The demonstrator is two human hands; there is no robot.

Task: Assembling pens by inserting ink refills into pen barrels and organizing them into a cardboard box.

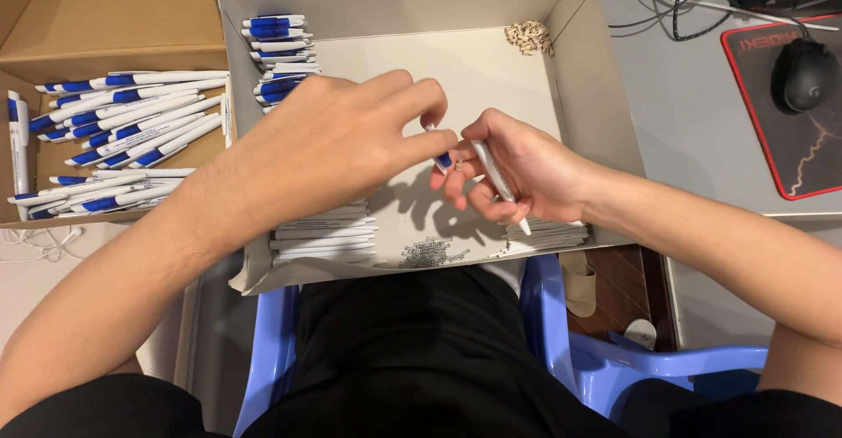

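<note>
Above the white tray (605, 96), the left hand (333, 144) pinched a blue pen part (445, 159) while the right hand (517, 170) gripped a white barrel (494, 175).

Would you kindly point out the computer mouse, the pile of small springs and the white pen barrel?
computer mouse (804, 74), head view, top shell.
pile of small springs (433, 252), head view, middle.
white pen barrel (493, 173), head view, mid-shaft.
</note>
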